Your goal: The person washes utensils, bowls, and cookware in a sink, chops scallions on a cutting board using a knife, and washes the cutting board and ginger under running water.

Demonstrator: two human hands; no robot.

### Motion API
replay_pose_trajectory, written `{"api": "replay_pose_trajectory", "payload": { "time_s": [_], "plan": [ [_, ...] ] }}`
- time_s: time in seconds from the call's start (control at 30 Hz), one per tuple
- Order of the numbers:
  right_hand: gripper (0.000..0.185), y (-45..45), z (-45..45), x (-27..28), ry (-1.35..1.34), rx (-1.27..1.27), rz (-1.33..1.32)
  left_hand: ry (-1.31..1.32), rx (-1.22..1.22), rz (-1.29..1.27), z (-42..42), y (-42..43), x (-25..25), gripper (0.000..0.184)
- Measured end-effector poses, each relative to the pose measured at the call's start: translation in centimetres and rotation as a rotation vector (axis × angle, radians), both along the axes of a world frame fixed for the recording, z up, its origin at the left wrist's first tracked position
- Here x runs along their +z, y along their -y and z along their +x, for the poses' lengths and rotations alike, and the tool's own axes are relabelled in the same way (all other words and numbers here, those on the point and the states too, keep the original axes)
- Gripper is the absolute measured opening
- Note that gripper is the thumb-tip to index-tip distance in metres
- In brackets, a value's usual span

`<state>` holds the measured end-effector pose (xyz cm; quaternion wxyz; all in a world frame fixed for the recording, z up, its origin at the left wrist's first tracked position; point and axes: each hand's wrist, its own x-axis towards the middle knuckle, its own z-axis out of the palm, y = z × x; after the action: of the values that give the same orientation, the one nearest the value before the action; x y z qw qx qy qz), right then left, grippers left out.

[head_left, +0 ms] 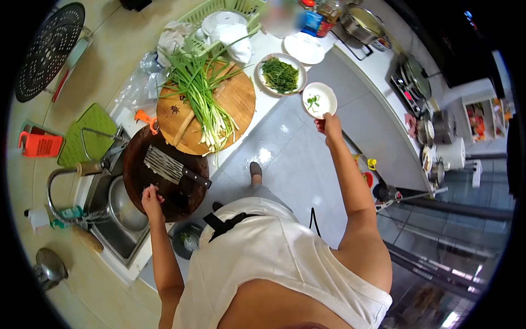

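My right hand grips the near rim of a small white bowl, which holds some chopped green pieces and is out over the floor. Above the dark round chopping board, my left hand has its fingers curled together; anything between them is too small to make out. A cleaver with a black handle lies flat on that board, just beyond the left hand. Behind it, a bunch of spring onions is spread over a round wooden lid.
A plate of cooked greens stands at the counter's edge by a white plate. An orange peeler lies beside the chopping board. At left, water runs into the sink, which holds a metal basin. A stove with pans is at right.
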<state>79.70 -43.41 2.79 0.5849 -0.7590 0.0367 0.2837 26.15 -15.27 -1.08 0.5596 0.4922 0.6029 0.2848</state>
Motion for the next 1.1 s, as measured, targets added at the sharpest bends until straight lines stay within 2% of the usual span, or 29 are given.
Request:
{"api": "replay_pose_trajectory", "payload": {
  "time_s": [0.13, 0.27, 0.33, 0.47, 0.53, 0.6, 0.73, 0.83, 0.93, 1.0, 1.03, 1.1],
  "plan": [
    [0.024, -4.4, 0.6, 2.3, 0.011, 0.222, -0.029, -0.008, 0.109, -0.005, 2.2, 1.0, 1.0, 0.018],
    [0.025, -7.1, -0.4, -0.5, -0.145, 0.457, -0.102, 0.018, 0.133, -0.012, 3.7, 1.9, 1.8, 0.022],
    [0.026, -8.3, -0.9, -2.2, -0.205, 0.494, -0.089, -0.02, 0.152, 0.046, 5.3, 2.3, 3.0, 0.023],
    [0.028, -10.4, -1.2, -5.9, -0.228, 0.515, -0.062, -0.045, 0.006, 0.208, 9.2, 0.8, 4.7, 0.024],
    [0.026, -11.4, -1.3, -7.0, -0.215, 0.511, -0.044, -0.202, -0.079, 0.377, 13.5, 0.0, 7.4, 0.026],
    [0.025, -12.1, -1.6, -7.6, -0.21, 0.498, -0.028, -0.17, -0.101, 0.5, 17.7, -0.6, 9.4, 0.029],
    [0.03, -12.5, -2.6, -6.4, -0.211, 0.488, 0.009, -0.325, -0.189, 0.409, 24.0, -2.7, 9.9, 0.057],
    [0.032, -11.1, -2.5, -7.2, 0.069, 0.403, -0.145, -0.348, -0.161, 0.196, 27.1, -4.5, 10.6, 0.076],
    [0.025, -10.6, -4.4, -1.9, 0.659, 0.356, 0.028, -0.478, -0.173, 0.176, 28.3, -5.8, 10.6, 0.083],
    [0.015, -12.2, -6.1, 0.9, 0.796, 0.5, 0.245, -0.27, -0.347, 0.047, 28.7, -7.4, 10.7, 0.079],
    [0.015, -13.1, -7.3, 3.1, 0.751, 0.599, 0.262, -0.165, -0.435, -0.017, 28.8, -7.7, 10.8, 0.078],
    [0.024, -15.8, -8.8, 4.4, 0.816, 0.796, 0.242, -0.087, -0.48, 0.085, 30.8, -6.7, 11.9, 0.073]
  ]
}}
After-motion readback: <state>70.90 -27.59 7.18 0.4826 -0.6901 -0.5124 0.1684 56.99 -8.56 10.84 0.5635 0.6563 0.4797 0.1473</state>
